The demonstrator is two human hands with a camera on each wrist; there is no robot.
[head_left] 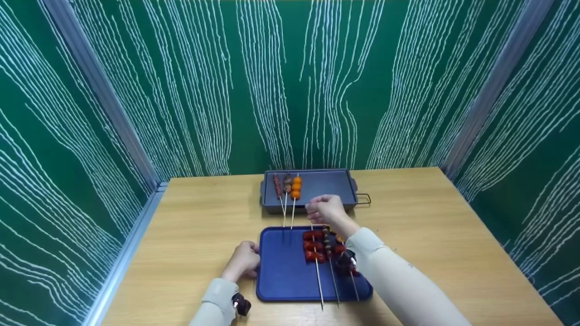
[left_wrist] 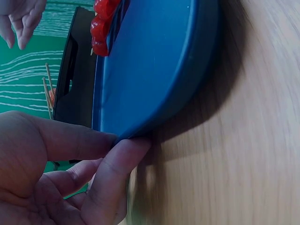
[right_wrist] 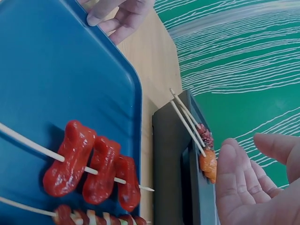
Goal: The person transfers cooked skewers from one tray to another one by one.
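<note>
The left hand (head_left: pixel 244 260) pinched the blue, round-cornered, plastic-looking tray (head_left: pixel 281 267) by its edge, usefully steadying it; the empty right hand (head_left: pixel 328 211) hung near the dark grey rectangular pan (head_left: pixel 324 184), fingers loosely extended. The glossy red sausage skewer (right_wrist: pixel 70 161) on the tray seemed best gripped by its bare wooden stick (right_wrist: pixel 28 141).

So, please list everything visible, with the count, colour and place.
Table: one, light wood, underneath
Tray: one, blue, on table
Pan: one, dark grey, behind tray
Wire handle: one, dark, pan's right end
Pan skewers: three, dark red, brown, orange, pan's left part
Tray skewers: at least three, mainly red, tray's right part
Wall panels: three, green, behind and beside table
Posts: two, grey, back corners
Rail: one, grey, table's left side
Wrist cameras: two, black, wrists
Sleeves: two, pale, head view, bottom
Left hand: one, pinching tray's left edge
Right hand: one, near pan, holding nothing visible
</note>
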